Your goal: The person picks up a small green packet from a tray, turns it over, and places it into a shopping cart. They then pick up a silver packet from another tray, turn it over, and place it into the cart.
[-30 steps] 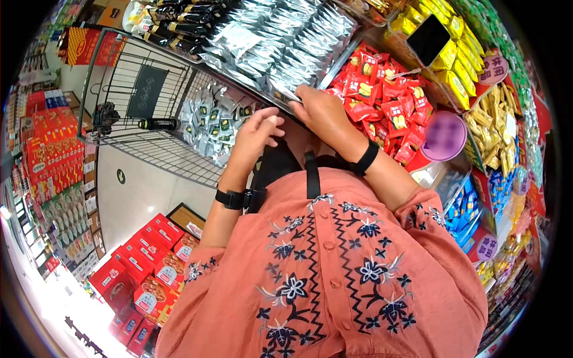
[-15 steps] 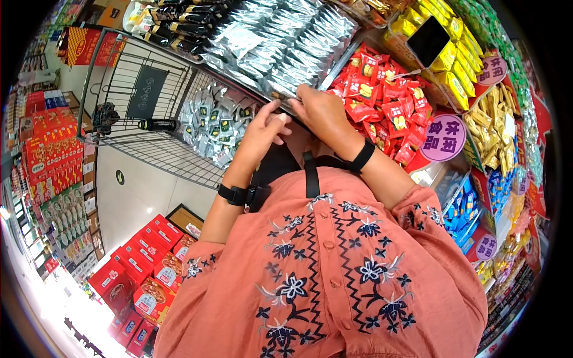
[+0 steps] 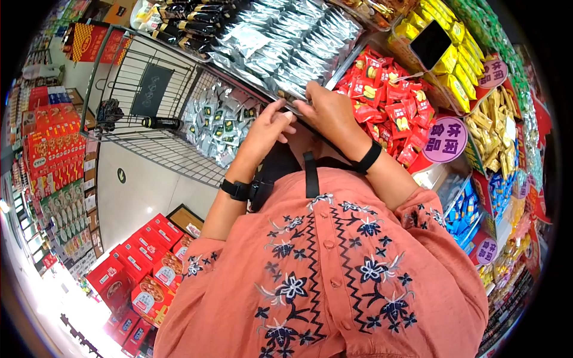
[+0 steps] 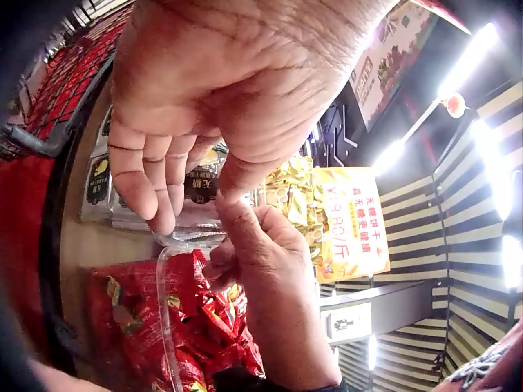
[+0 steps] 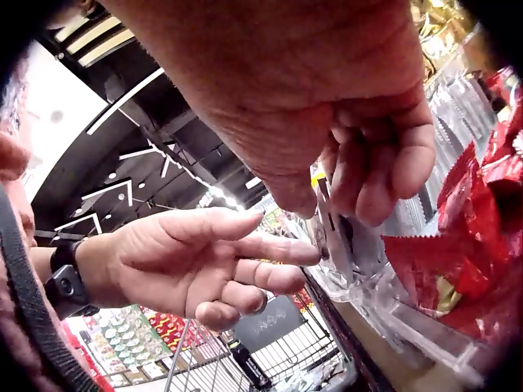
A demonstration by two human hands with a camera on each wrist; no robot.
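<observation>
Rows of silver snack packets (image 3: 286,45) stand in a clear-walled tray. At the tray's near edge, my right hand (image 3: 331,113) has curled fingers; in the right wrist view a silver packet (image 5: 333,233) with a dark label shows between its thumb and fingers. My left hand (image 3: 265,131) hovers just left of it, fingers loosely bent and holding nothing. In the left wrist view its thumb overlaps the right hand's fingertips. Dark-labelled packets (image 4: 200,186) show behind the left fingers. Red snack packets (image 3: 391,107) are heaped just right of the right hand.
A wire shopping cart (image 3: 161,149) stands at the left, with loose silver packets (image 3: 215,122) and a dark bottle (image 3: 160,123) in it. Red boxes (image 3: 140,253) are stacked lower left. Yellow packets (image 3: 453,65), with a black panel (image 3: 431,45) among them, lie at the upper right.
My left hand has moved right and up to the tray's edge, close beside the right hand. The right hand stays at the tray edge, its fingers a little more curled.
</observation>
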